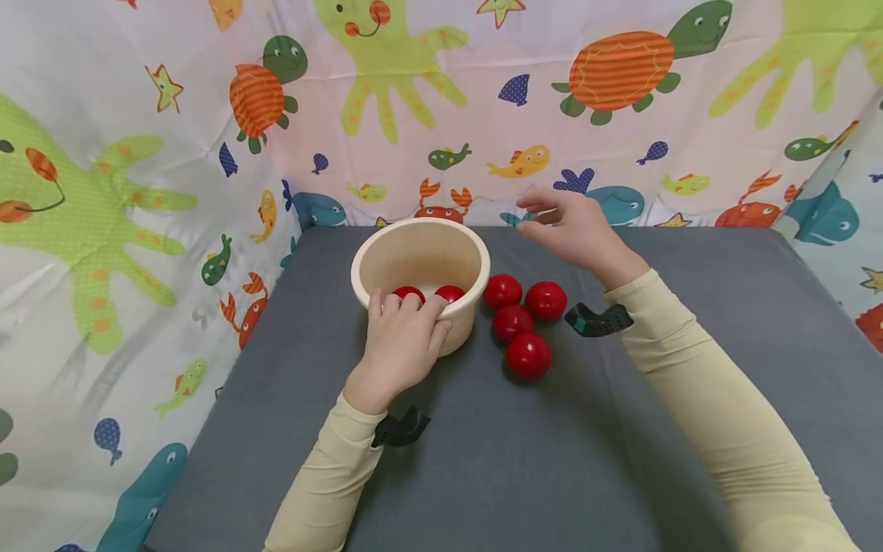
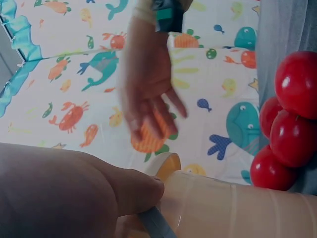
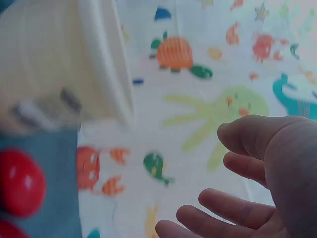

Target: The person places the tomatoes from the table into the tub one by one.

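Note:
A cream bowl point(image 1: 421, 253) stands on the grey table point(image 1: 690, 383), with two red balls point(image 1: 450, 292) inside it. My left hand point(image 1: 403, 337) grips the bowl's near rim, fingers curled over the edge; the left wrist view shows the thumb against the bowl's wall point(image 2: 237, 208). Several red balls point(image 1: 527, 354) lie on the table just right of the bowl point(image 3: 64, 64), seen also as red balls point(image 2: 292, 124) in the left wrist view. My right hand point(image 1: 572, 226) hovers above the table behind those balls, fingers relaxed and loosely spread, holding nothing point(image 3: 247, 198).
A sea-creature patterned cloth point(image 1: 138, 192) walls the table at the back and on both sides. The table's near half holds only my two sleeved forearms point(image 1: 717, 414).

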